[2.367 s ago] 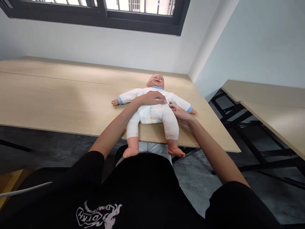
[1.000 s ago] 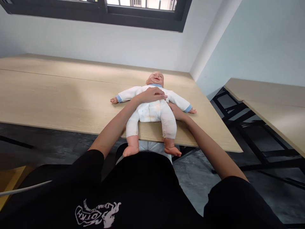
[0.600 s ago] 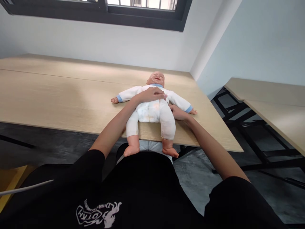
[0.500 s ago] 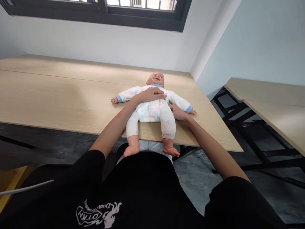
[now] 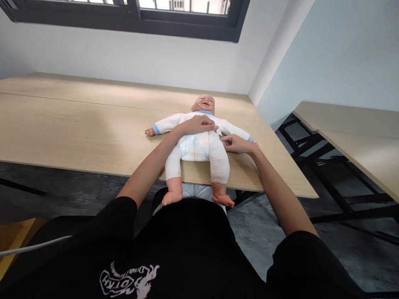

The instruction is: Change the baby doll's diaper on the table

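A baby doll [image 5: 197, 148] in a white suit with blue cuffs lies on its back on the light wooden table [image 5: 77, 124]. Its head points away from me and its legs hang over the near edge. My left hand [image 5: 198, 124] lies flat across the doll's chest with the fingers stretched out. My right hand [image 5: 235, 143] is at the doll's side by its hip. Its fingers are curled and pinched together on the white suit.
A second wooden table [image 5: 352, 133] on a black metal frame stands to the right, across a gap of grey floor. A white wall and a dark-framed window [image 5: 131, 18] lie behind the table. A white cable [image 5: 31, 248] crosses the lower left.
My right hand has lifted from low beside the doll's hip up onto its side, fingers now pinched. My left hand has stayed on the chest. The doll's legs shifted slightly.
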The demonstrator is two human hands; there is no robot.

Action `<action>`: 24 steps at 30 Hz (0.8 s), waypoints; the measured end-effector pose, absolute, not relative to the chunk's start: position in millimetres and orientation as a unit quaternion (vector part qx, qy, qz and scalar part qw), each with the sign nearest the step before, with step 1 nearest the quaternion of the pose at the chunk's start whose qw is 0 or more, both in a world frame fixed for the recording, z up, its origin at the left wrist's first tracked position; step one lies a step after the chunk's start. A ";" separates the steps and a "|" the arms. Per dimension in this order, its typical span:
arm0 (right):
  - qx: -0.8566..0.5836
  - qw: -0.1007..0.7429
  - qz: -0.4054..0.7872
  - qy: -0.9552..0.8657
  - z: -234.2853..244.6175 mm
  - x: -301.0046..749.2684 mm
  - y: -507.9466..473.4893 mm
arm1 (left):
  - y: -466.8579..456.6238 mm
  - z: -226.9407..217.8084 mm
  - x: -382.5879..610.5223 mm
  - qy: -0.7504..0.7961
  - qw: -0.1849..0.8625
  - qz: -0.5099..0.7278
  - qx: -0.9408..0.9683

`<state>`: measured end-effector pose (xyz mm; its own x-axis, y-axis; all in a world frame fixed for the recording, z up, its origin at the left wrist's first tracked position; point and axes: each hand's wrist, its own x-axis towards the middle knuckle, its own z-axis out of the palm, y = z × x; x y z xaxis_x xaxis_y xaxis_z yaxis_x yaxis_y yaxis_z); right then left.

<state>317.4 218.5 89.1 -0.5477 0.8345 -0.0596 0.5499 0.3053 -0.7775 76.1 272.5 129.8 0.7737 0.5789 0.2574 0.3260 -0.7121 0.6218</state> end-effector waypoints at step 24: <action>-0.494 0.203 0.471 -0.702 107.7 343.0 215.3 | 284.6 113.8 79.8 0.258 0.177 0.176 0.933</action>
